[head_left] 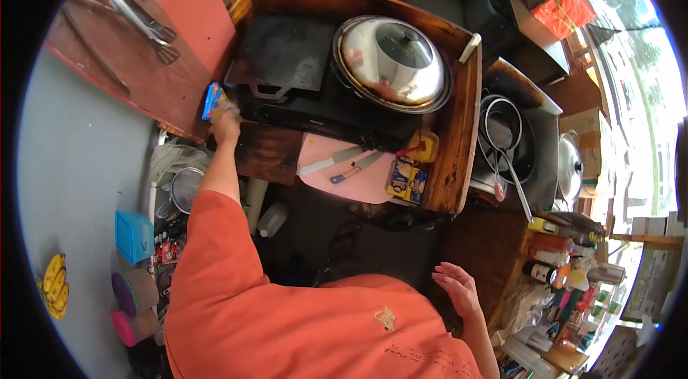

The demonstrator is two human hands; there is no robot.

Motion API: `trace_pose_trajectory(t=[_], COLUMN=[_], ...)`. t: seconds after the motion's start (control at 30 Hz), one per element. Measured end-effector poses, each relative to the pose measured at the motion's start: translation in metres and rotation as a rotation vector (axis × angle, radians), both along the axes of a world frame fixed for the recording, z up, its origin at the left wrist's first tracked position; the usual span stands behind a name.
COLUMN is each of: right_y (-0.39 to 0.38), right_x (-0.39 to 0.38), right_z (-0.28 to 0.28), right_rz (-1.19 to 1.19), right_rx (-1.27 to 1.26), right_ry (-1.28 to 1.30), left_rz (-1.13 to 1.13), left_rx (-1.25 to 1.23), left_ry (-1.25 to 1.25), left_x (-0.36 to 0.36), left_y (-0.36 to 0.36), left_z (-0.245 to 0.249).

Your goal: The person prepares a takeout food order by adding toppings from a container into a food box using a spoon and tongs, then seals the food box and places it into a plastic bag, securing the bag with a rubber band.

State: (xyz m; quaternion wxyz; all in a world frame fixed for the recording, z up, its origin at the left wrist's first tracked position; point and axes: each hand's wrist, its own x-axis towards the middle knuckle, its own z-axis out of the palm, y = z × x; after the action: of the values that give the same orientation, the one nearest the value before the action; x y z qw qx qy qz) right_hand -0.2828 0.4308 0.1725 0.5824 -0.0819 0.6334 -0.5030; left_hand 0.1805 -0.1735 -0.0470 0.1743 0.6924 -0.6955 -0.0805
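Observation:
At the left end of the black stove (308, 120), my left hand (226, 125) is closed on a small blue and yellow packet (214, 101). A dark griddle plate (279, 53) lies on the stove, to the right of that hand. Beside the griddle, a pan with a domed lid (390, 56) covers the right burner. My right hand (456, 286) hangs at the lower right, fingers apart, holding nothing. Knives (333, 160) rest on a pink cutting board (351, 182) in front of the stove. Yellow and blue packs (407, 182) lie at the board's right edge.
Utensils, including red-handled tongs (125, 5), lie on the red-brown surface at upper left. A raised wooden edge (469, 107) borders the stove. Further right stand a wok with a strainer (503, 125) and crowded bottles (541, 271). A blue container (134, 236) is at left.

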Motion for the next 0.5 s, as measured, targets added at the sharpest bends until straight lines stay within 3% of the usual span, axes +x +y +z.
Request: trace_pose_trajectory(t=[0.13, 0.23, 0.33, 0.5], right_y=[0.063, 0.119, 0.173, 0.267], right_x=[-0.022, -0.028, -0.026, -0.009], right_z=[-0.034, -0.057, -0.073, -0.117], right_rz=[0.030, 0.148, 0.227, 0.148], right_rx=[0.121, 0.350, 0.511, 0.686], right_ry=[0.223, 0.486, 0.564, 0.531], left_rz=[0.219, 0.146, 0.082, 0.045], left_rx=[0.056, 0.205, 0.285, 0.263], left_ry=[-0.143, -0.277, -0.367, -0.394], left_x=[-0.022, -0.023, -0.028, -0.030], left_y=[0.020, 0.027, 0.035, 0.064], left_z=[0.051, 0.060, 0.067, 0.096])
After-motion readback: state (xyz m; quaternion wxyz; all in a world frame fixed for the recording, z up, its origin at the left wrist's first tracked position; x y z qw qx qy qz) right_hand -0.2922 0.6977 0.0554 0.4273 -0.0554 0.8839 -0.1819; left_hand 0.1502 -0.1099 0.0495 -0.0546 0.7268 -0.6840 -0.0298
